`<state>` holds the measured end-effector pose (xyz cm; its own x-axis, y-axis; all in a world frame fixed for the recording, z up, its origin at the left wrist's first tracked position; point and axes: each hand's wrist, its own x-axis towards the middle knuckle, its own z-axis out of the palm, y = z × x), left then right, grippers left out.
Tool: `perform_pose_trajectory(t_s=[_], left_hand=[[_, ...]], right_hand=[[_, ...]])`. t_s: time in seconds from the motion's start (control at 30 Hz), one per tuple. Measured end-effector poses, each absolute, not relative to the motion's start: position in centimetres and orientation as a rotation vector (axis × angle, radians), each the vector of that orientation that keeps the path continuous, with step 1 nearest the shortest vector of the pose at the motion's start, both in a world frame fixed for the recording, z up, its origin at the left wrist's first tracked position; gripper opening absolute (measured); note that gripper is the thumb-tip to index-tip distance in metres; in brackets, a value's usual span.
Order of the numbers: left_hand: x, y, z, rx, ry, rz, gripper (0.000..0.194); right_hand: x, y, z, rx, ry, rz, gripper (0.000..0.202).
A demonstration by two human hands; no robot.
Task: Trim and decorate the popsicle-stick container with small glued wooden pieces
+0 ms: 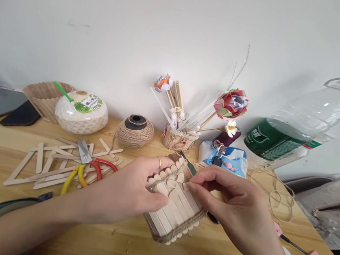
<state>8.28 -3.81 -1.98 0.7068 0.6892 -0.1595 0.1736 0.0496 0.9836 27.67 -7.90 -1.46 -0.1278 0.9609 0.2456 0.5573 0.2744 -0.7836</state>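
Observation:
A small container of pale wooden sticks (175,210) is tilted above the front middle of the table, with twine round its lower edge and a glittery band near its scalloped upper edge. My left hand (141,189) is wrapped round its left side, thumb on the stick wall and a ring on one finger. On the right, my right hand (226,195) pinches a small pale wooden piece (185,185) against the front of the container, beside several petal-like pieces. Part of the far side is hidden by my fingers.
Loose sticks (42,170) and scissors (85,158) lie left. Behind stand a white coconut (82,113), a twine spool (135,134) and a flower holder (179,140). A tissue pack (234,159), large bottle (293,121), loose twine (281,199) and cable (300,248) are right.

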Motion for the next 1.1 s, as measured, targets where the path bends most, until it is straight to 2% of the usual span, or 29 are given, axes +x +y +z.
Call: perform_pose_trajectory(t_s=[0.3, 0.47, 0.67, 0.87, 1.1], left_hand=[[8.2, -3.7, -1.7, 1.456, 0.705, 0.457, 0.031], [8.2, -3.8, -1.7, 1.460, 0.725, 0.452, 0.027], [8.6, -4.2, -2.0, 1.440, 0.718, 0.513, 0.036], [9.0, -4.6, -2.1, 1.491, 0.676, 0.598, 0.042], [8.7, -5.0, -2.9, 1.591, 0.799, 0.630, 0.046]], right_hand=[[28.1, -8.0, -1.3, -1.263, -1.788, 0.657, 0.012], [29.0, -8.2, -1.7, -1.232, -1.712, 0.512, 0.005], [28.7, -8.3, -3.2, -1.264, -1.829, 0.630, 0.038], [28.2, -8.6, -4.2, -1.320, -1.849, 0.757, 0.046], [28.3, -8.1, -5.0, -1.221, -1.929, 0.562, 0.057]])
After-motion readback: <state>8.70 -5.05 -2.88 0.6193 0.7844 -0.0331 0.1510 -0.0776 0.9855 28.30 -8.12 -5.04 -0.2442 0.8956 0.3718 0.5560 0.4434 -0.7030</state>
